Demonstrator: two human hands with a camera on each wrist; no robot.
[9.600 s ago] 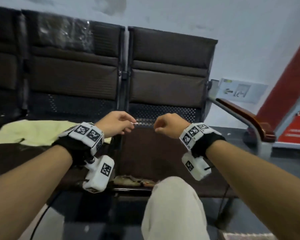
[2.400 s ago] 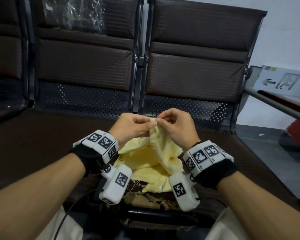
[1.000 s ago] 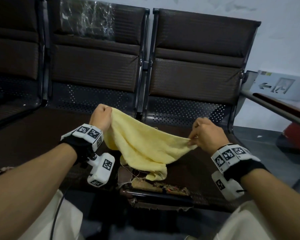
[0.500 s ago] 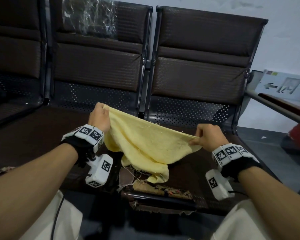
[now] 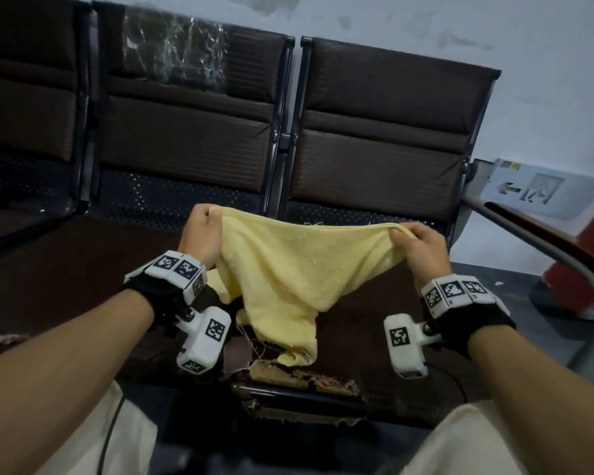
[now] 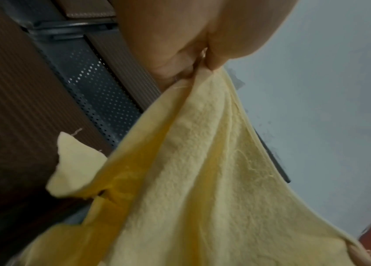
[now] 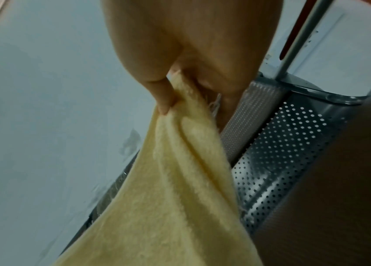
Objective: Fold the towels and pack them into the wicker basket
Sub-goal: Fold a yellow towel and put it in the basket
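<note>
Stretching apart since a moment ago, the left hand point(image 5: 203, 231) at ten o'clock and right hand point(image 5: 420, 246) at two o'clock each pinch a top corner of the pale yellow terry towel point(image 5: 299, 265), now spread above the dark brown bench seat point(image 5: 374, 323), ready for folding. No wicker basket shows; the towel's lower corners hang bunched.

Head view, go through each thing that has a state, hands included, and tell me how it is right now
Pale yellow terry towel: unfolded, held up by its top edge, sagging, lower end trailing onto the seat.
Left hand: gripping the towel's left corner.
Right hand: pinching the right corner.
Brown padded bench seat: front edge torn, stuffing exposed.
</note>
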